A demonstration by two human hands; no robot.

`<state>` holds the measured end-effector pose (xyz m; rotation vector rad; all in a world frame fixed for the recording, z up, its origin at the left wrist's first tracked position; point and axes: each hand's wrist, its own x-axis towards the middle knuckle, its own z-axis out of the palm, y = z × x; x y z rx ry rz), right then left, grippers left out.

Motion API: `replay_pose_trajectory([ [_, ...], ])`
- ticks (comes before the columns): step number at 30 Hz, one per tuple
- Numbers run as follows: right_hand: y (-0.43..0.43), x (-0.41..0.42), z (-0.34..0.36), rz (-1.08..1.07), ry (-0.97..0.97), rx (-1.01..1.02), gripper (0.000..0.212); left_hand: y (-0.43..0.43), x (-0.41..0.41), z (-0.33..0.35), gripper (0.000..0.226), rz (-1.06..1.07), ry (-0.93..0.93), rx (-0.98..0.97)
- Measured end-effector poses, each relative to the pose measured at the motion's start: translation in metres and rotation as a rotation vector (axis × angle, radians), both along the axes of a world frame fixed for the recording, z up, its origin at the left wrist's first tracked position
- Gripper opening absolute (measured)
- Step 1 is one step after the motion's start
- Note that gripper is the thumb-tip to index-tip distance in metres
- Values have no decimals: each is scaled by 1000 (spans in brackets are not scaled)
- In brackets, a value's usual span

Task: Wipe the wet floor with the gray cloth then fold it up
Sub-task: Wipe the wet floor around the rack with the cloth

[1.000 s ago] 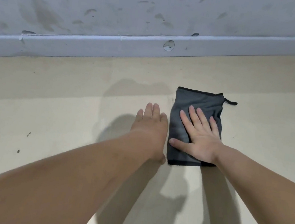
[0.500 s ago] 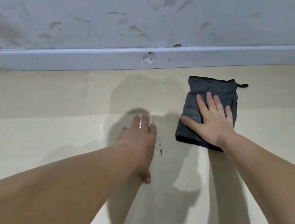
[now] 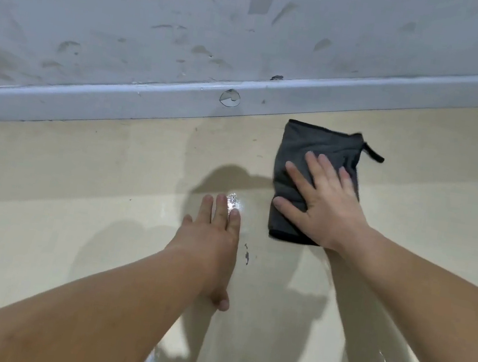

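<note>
The gray cloth [image 3: 301, 146], folded into a rectangle with a dark loop at its far right corner, lies on the beige floor [image 3: 77, 188] near the skirting. My right hand [image 3: 324, 202] presses flat on it with fingers spread. My left hand [image 3: 211, 238] rests flat on the bare floor to the left of the cloth, fingers straight. A wet sheen [image 3: 233, 203] glints beside the left fingertips, and wet streaks run along the floor near the bottom of the view.
A pale skirting board [image 3: 151, 98] with a round chipped mark [image 3: 230, 98] runs along the scuffed wall [image 3: 192, 21] just beyond the cloth. Small dark flecks [image 3: 246, 254] mark the floor between my arms.
My right hand has pushed the cloth away from me toward the skirting board. My left hand stays flat on the floor and now lies farther from the cloth.
</note>
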<state>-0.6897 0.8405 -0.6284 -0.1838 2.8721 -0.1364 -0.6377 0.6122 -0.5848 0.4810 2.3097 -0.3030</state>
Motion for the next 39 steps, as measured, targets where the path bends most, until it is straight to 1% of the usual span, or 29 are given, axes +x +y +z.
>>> replay_pose_trajectory([
  [3,32,11,-3,-222,-3,40,86,1,1,-1,161,16,5,-3],
  [6,39,42,-4,-403,-2,34,87,2,0,0,162,19,6,-7],
  [9,30,86,-4,-520,14,27,87,5,2,3,162,32,10,-1],
  [11,7,124,-5,-552,56,24,87,5,3,5,162,42,12,4],
  [13,-24,168,-4,-507,109,10,85,5,4,9,161,32,14,9],
  [16,-54,225,-6,-245,133,-74,82,4,7,14,159,3,33,4],
  [18,-38,238,-7,-53,101,-113,82,5,7,12,162,-12,50,-20],
  [20,-2,230,-8,50,43,-99,80,7,4,7,166,-40,69,-52],
  [21,17,222,-6,45,14,-72,80,7,3,2,168,-49,82,-69],
  [22,36,212,-4,-10,-22,-43,80,7,4,-2,169,-47,87,-83],
  [25,69,186,3,-325,-115,8,84,11,9,4,172,-7,84,-99],
  [27,66,182,3,-499,-82,-15,85,17,15,15,167,36,112,-70],
  [29,47,189,2,-584,-48,-11,84,23,20,23,161,50,152,-58],
  [32,16,221,-2,-540,-61,9,85,29,28,27,147,0,202,-21],
  [34,3,252,-1,-465,-13,-22,84,33,31,27,131,-90,216,-10],
  [36,-3,284,-1,-384,28,-86,81,40,36,29,121,-189,189,-8],
  [39,10,301,-4,-322,32,-151,79,62,42,32,105,-362,169,-8],
])
